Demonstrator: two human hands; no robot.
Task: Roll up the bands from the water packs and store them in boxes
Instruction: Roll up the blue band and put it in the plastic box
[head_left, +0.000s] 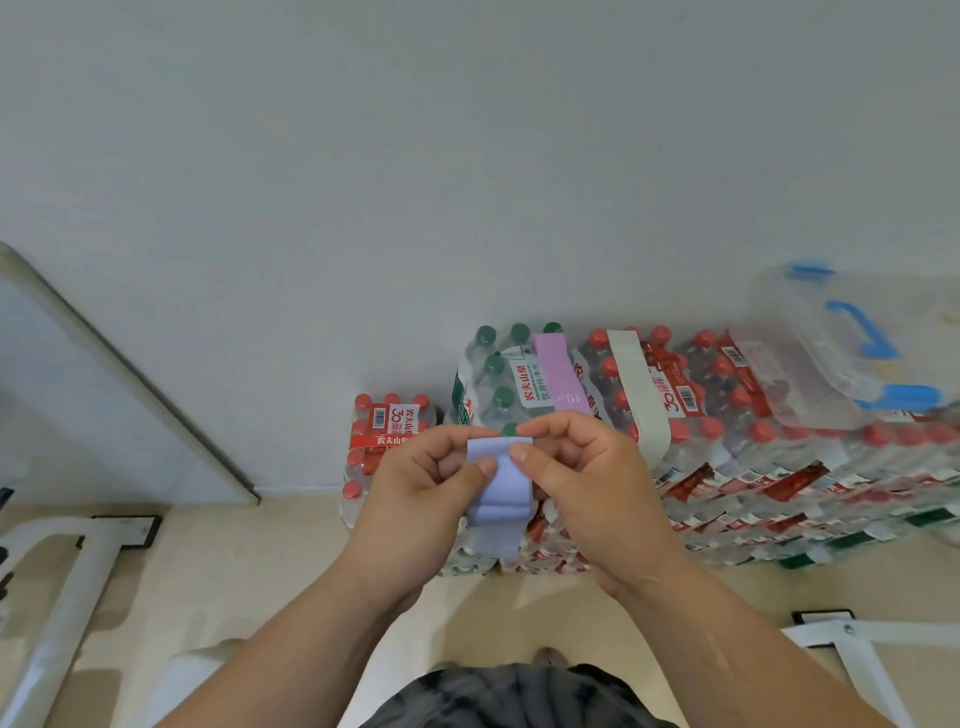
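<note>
On the head camera I see a beige floor meeting a plain pale wall. Water packs are stacked against that wall, and I take the green-capped pack as my landmark. A purple band wraps its right side. Just right of it, a cream band loops a red-capped pack. Further right, a clear box with a blue handle rests on the stack. Left of the landmark and lower stands a small red-capped pack.

In front of the green-capped pack, both grips hold a light blue band. The left grip pinches its upper left edge and the right grip its upper right. The loose end hangs between the wrists, covering part of the stack.
</note>
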